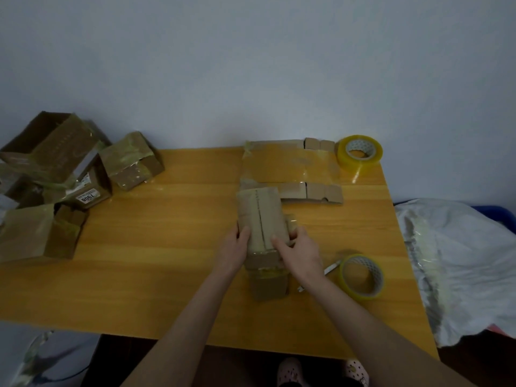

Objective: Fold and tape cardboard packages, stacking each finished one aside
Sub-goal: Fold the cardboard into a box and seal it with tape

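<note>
A small cardboard package (261,216) stands in the middle of the wooden table (156,247), its two top flaps meeting along a centre seam. My left hand (236,247) grips its left side, thumb on top. My right hand (300,248) holds its right side with a finger lying on the right flap. A lower flap with yellowish tape (269,286) lies toward me. One tape roll (361,276) sits just right of my right hand. A second tape roll (359,152) sits at the far right corner. A flat unfolded cardboard sheet (282,166) lies behind the package.
Several taped cardboard boxes (55,174) are piled at the table's left end, one with a white label. A small metal blade (332,267) lies beside the near tape roll. A white plastic bag (460,261) lies off the table's right edge. A wall rises behind.
</note>
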`<state>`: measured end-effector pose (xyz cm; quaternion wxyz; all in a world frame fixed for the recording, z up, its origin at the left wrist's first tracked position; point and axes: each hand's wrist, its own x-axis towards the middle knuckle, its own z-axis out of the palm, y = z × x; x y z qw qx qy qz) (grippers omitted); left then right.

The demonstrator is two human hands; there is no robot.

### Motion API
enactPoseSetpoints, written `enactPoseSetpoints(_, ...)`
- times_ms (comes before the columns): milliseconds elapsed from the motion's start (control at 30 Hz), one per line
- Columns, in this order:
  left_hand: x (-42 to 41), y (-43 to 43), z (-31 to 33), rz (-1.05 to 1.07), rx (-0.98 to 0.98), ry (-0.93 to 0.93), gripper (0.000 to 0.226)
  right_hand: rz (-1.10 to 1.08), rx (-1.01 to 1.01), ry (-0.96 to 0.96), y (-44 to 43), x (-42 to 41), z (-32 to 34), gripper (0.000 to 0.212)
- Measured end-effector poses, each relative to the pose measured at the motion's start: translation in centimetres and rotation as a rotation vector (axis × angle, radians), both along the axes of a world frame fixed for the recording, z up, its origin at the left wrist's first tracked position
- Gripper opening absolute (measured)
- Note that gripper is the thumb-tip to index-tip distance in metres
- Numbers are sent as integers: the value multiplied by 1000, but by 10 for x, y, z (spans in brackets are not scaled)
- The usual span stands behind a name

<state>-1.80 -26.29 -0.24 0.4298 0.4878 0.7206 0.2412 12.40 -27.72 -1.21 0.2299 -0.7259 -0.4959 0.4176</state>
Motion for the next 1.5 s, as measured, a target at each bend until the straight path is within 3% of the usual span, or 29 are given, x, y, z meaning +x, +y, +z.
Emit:
enactPoseSetpoints(133,1,4,-4,-77,90,39,43,-37,18,-43,-6,-1,-4,39)
enactPoseSetpoints(500,-14,-8,-20,-54,91,-45,48,19,99,-218,-12,-8,-5,33)
enactPoseSetpoints(767,-2,-17,-16,-45,73,14,57,97,-27,-241,-9,1,1,38)
enactPoseSetpoints(900,10,-38,-14,-28,97,33,60,113,10,-279,-27,10,5,40)
enactPoseSetpoints(1100,31,-35,-5,-17,241,57,55,-15,144,-189,-33,26,1,33)
enactPoseSetpoints(1233,42,-31,-4,-1,204,-62,50,-31,127,-187,-20,31,-1,32)
enactPoseSetpoints(1500,58,-5,2,-20,105,-7,56,-70,83,-152,7,43,-2,35)
